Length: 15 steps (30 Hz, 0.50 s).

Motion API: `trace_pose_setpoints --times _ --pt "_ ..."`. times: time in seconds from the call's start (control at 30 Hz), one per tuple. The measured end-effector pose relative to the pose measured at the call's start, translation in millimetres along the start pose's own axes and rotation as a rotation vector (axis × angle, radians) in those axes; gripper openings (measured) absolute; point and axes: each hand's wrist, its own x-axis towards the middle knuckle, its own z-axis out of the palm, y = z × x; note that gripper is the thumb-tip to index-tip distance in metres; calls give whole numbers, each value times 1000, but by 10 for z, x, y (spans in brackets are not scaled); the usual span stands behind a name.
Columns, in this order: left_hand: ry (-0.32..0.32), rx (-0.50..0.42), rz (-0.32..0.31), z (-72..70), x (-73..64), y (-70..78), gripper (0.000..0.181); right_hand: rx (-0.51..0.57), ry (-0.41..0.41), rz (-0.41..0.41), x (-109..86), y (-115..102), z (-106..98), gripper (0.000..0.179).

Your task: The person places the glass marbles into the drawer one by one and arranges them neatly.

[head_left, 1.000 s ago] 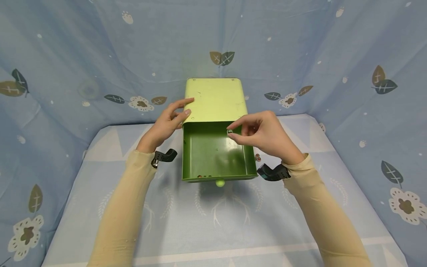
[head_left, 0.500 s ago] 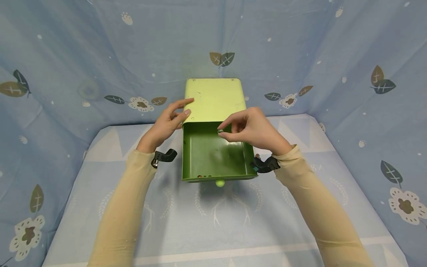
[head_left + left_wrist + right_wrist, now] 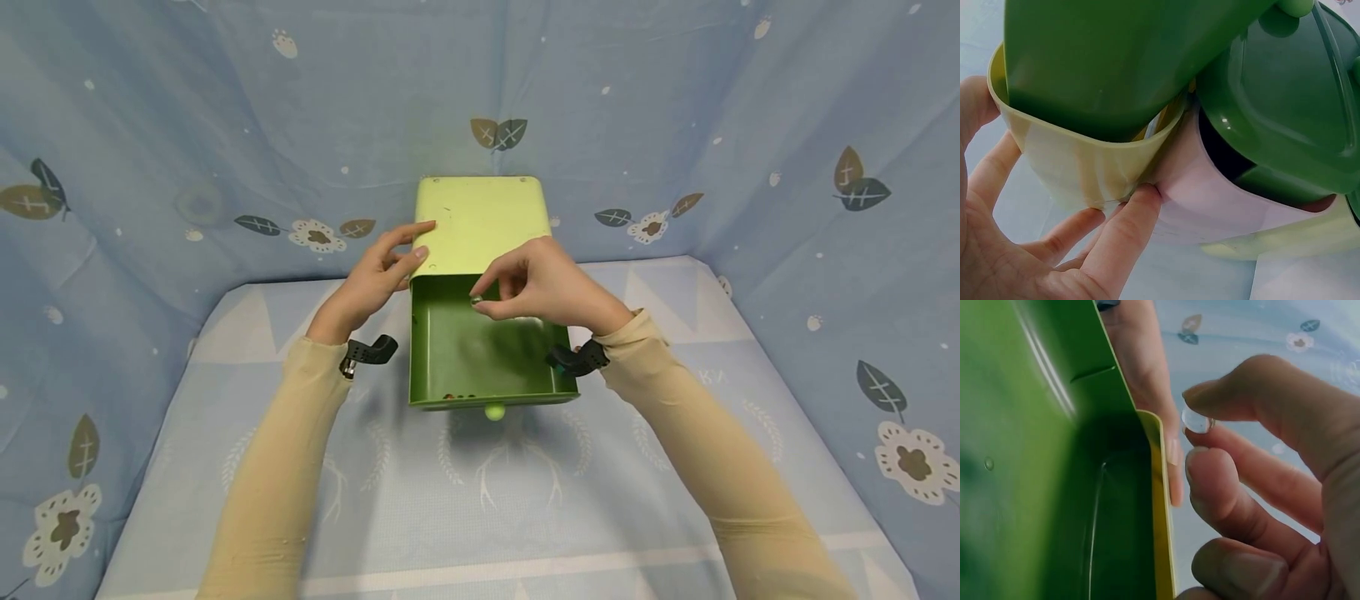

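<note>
A small drawer cabinet with a yellow-green top (image 3: pixel 480 217) stands at the far side of the table, its dark green drawer (image 3: pixel 457 350) pulled out. My left hand (image 3: pixel 367 283) rests against the cabinet's left side and top edge with its fingers spread; in the left wrist view those fingers touch the yellow casing (image 3: pixel 1066 162). Over the drawer my right hand (image 3: pixel 555 287) pinches a clear glass marble (image 3: pixel 1196 419) between thumb and index finger. Several small red and dark round pieces (image 3: pixel 450 397) lie along the inside of the drawer's front wall.
Below the top unit, the left wrist view has a pink casing (image 3: pixel 1179 187) with another green drawer (image 3: pixel 1297 81). A light green knob (image 3: pixel 495 412) sticks out from the upper drawer's front. Patterned blue cloth (image 3: pixel 675 100) hangs behind and on both sides.
My right hand has moved left over the drawer with the marble still pinched. Its wrist now nearly covers the red pieces seen right of the drawer. My left hand has stayed put.
</note>
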Motion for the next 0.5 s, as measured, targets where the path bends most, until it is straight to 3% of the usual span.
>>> trace_pose_setpoints --times 0.5 --pt "1 12 -8 8 -26 26 54 -8 -171 -98 186 33 113 7"
